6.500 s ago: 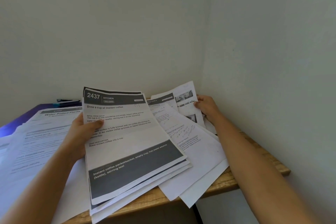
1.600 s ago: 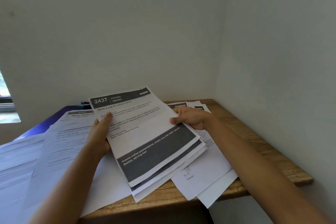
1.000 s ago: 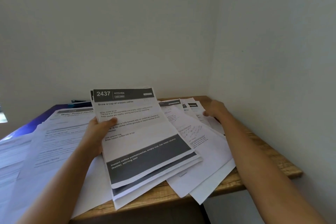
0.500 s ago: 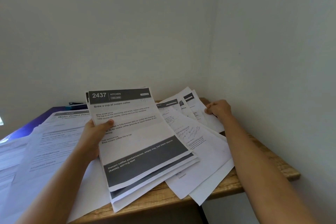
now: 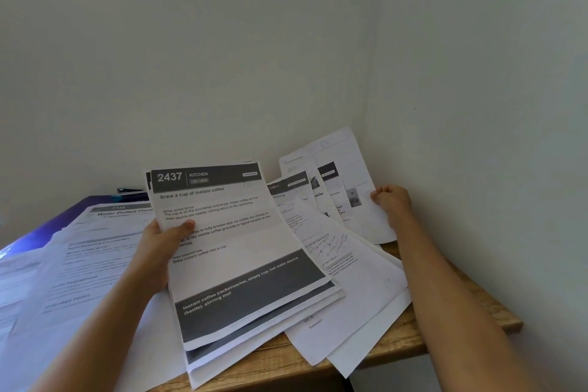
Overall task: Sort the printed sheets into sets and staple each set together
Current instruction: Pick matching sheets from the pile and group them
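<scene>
Sheets fill both our hands. Our left hand grips the "2437" stack above the table, thumb curled on top and fingers hidden beneath, likely to keep that set apart. Our right hand pinches the edge of one sheet raised by the wall, probably to check its heading. Loose sheets lie fanned between, overlapping and overhanging the table's edge, so pulling one may drag others off. A "Water Potted Plant" pile sits left. We see no clear stapler, only a dark thing at the back.
</scene>
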`<state>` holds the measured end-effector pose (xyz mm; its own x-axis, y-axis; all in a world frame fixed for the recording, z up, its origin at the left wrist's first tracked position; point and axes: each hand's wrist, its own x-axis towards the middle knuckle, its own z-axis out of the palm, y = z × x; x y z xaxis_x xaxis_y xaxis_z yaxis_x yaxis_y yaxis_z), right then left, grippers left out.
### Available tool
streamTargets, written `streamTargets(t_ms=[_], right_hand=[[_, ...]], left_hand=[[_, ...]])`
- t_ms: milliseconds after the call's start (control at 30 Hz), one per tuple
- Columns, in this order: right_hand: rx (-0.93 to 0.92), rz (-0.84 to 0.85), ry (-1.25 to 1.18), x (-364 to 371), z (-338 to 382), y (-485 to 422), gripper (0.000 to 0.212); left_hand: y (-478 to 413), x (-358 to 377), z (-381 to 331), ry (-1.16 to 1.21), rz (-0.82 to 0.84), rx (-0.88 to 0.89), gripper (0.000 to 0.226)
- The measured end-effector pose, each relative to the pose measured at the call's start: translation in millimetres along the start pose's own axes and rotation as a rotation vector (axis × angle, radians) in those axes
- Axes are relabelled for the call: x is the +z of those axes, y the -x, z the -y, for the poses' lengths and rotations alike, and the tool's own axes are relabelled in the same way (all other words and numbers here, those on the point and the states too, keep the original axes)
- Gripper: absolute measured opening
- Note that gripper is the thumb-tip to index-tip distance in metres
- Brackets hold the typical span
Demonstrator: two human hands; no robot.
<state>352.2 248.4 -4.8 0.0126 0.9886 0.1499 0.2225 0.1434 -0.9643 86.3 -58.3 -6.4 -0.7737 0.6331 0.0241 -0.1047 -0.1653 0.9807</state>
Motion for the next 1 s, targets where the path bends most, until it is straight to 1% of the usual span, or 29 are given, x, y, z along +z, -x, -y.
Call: streamTargets(t_ms=[100, 200, 333, 533, 667, 733, 867, 933, 1000], right_hand=[[0.006, 0.009, -0.005, 0.6, -0.5, -0.6, 0.025], [0.009, 0.017, -0.007, 1.6, -1.3, -2.3, 0.025], [0.021, 0.045, 0.002, 2.6, -2.2, -4.3, 0.024], [0.027, 0.175, 0.035, 5.4, 3.1, -0.5, 0.022], [-0.016, 0.210, 0.065, 7.1, 5.8, 0.4, 0.018], [-0.075, 0.244, 0.111, 9.3, 7.9, 1.3, 0.012], [-0.355, 0.327, 0.408, 13.1, 18.6, 11.4, 0.028], [-0.475, 0.433, 0.498, 17.2, 22.1, 20.3, 0.037], [-0.559, 0.549, 0.573, 21.7, 21.5, 24.8, 0.039]], left_hand=[[0.7, 0.8, -0.6, 0.005, -0.006, -0.008, 0.015], [1.3, 0.8, -1.4, 0.014, -0.006, -0.011, 0.020], [1.4, 0.4, -1.2, 0.019, 0.005, -0.009, 0.019], [-1.4, 0.3, 0.2, 0.018, -0.003, -0.014, 0.024], [-3.9, -1.2, 1.0, 0.006, -0.008, -0.027, 0.025], [-3.8, -1.0, 1.1, 0.003, -0.008, -0.028, 0.024], [-2.9, -1.0, 1.0, -0.002, -0.007, -0.025, 0.022], [-2.6, -1.0, 0.8, -0.007, -0.004, -0.023, 0.024], [-2.6, -1.2, 0.6, -0.012, -0.005, -0.022, 0.023]])
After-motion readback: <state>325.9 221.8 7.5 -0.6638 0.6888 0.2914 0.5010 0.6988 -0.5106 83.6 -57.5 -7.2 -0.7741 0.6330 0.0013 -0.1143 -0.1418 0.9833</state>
